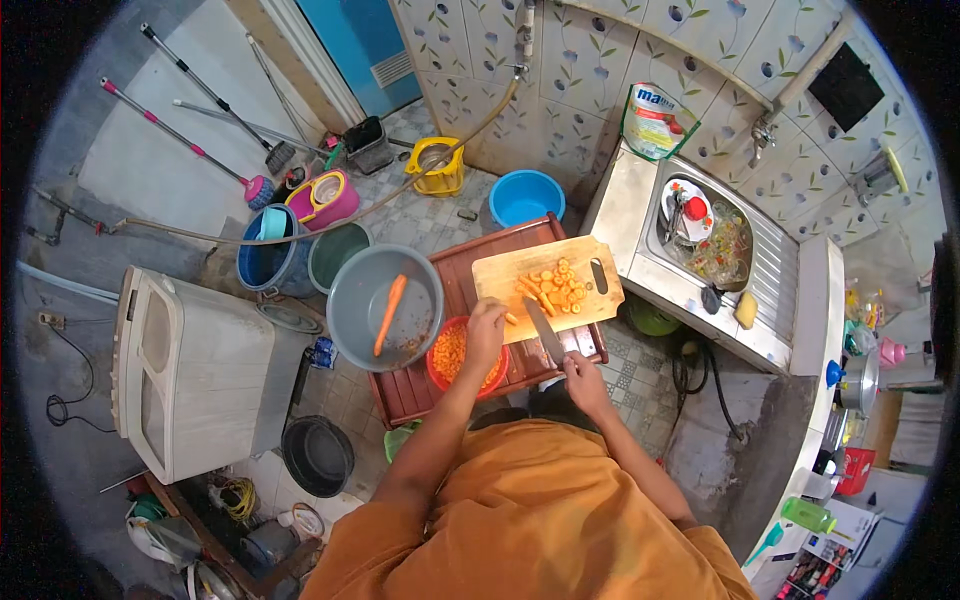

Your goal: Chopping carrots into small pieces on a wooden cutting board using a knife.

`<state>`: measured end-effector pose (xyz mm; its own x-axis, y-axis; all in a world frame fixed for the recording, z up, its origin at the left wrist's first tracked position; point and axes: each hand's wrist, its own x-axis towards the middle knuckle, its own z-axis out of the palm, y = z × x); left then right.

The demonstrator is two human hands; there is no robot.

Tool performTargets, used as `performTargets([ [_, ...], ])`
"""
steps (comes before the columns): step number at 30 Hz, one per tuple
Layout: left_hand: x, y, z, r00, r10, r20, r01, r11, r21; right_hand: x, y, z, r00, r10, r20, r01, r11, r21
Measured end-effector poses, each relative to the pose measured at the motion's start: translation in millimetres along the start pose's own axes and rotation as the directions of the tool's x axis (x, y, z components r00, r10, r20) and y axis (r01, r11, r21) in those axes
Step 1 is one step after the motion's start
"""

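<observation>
My right hand (586, 381) grips the handle of a kitchen knife (544, 330), whose broad blade lies over the near edge of a wooden cutting board (495, 271). Carrot slices and sticks (556, 287) are heaped on the board beyond the blade tip. At the board's left edge, my left hand (486, 330) has its fingers curled beside a small carrot piece (511, 319); whether they grip it is unclear. Below that forearm, a red bowl (496, 381) holds diced carrot (450, 352). One long peeled carrot (390, 315) rests in a large grey basin (349, 300) to the left.
Board, bowl and basin are on a low reddish-brown wooden table (469, 264). A steel sink (660, 247) with dishes stands at right. Behind are a blue basin (526, 196) and a yellow bucket (436, 176). A hose (405, 187) crosses the left side, above a washing machine (202, 375).
</observation>
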<state>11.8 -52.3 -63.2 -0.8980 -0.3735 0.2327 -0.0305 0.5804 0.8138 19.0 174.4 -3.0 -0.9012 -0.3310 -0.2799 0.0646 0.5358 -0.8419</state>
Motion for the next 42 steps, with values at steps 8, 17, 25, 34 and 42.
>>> performTargets([
  [8, 3, 16, -9, 0.998, -0.052, -0.046, 0.054, 0.997, 0.048, 2, -24, -9, 0.998, 0.022, 0.066, -0.019, 0.999, -0.042],
  [17, 2, 12, -2, 0.981, -0.191, 0.009, 0.19, 0.977, 0.097, 17, -24, 16, 0.968, -0.191, 0.164, 0.22, 0.959, -0.18],
  [25, 5, 12, 9, 0.973, -0.232, -0.002, 0.229, 0.956, 0.181, 22, -27, 29, 0.964, -0.202, 0.175, 0.24, 0.942, -0.233],
  [34, 5, 8, 9, 0.922, -0.376, 0.097, 0.375, 0.927, 0.027, 27, -26, 48, 0.972, -0.053, 0.228, 0.121, 0.947, -0.297],
  [42, 4, 6, 7, 0.897, -0.424, 0.123, 0.431, 0.901, -0.036, 24, -13, 62, 0.976, -0.015, 0.219, 0.087, 0.942, -0.324],
])
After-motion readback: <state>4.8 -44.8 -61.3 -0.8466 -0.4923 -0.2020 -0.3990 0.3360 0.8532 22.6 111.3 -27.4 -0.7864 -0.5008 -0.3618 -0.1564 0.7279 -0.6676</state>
